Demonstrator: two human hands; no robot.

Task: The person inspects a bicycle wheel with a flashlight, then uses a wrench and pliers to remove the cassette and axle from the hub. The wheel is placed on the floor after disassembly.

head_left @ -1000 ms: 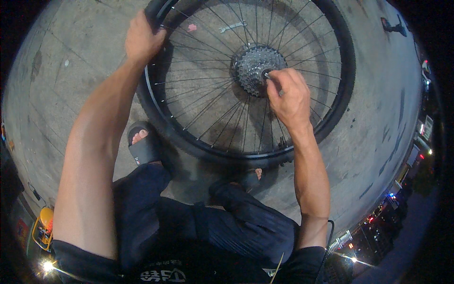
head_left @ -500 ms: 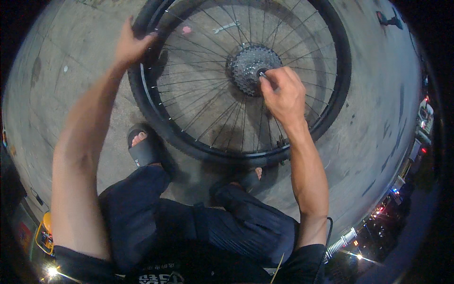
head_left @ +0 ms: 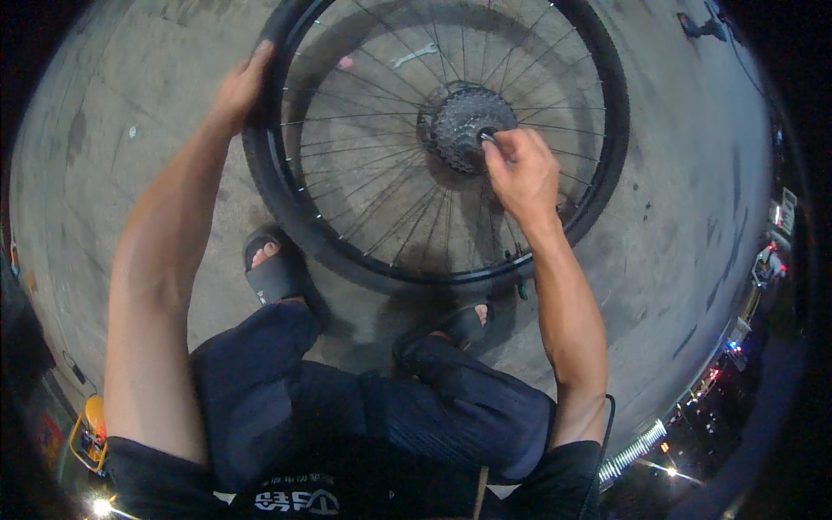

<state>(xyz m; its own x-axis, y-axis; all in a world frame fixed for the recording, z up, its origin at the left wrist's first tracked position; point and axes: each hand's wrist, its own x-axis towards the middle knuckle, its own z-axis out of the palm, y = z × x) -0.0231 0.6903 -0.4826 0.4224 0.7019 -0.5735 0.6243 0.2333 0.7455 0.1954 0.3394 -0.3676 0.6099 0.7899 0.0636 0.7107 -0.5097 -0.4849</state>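
Note:
A bicycle wheel (head_left: 613, 130) with a black tyre is held in front of me, its cog cassette (head_left: 459, 121) facing up toward me. My left hand (head_left: 241, 94) grips the tyre at its left side; the thumb lies along the outer edge, and the other fingers are hidden behind the tyre. At the cassette's centre, my right hand (head_left: 526, 176) pinches the small metal axle end (head_left: 488, 136) between thumb and forefinger. The remaining right fingers are curled, and what lies under them is hidden.
Beyond the spokes, an open-ended wrench (head_left: 416, 55) and a small pink object (head_left: 345, 62) lie on the concrete floor. My sandalled feet (head_left: 277, 276) are at the wheel's near side. A yellow object (head_left: 89, 429) stands far lower left; a dark object (head_left: 700, 26) lies upper right.
My left hand has shifted on the tyre, its thumb now along the outer edge instead of reaching over the rim. The wheel tilts slightly differently; my right hand stays at the hub.

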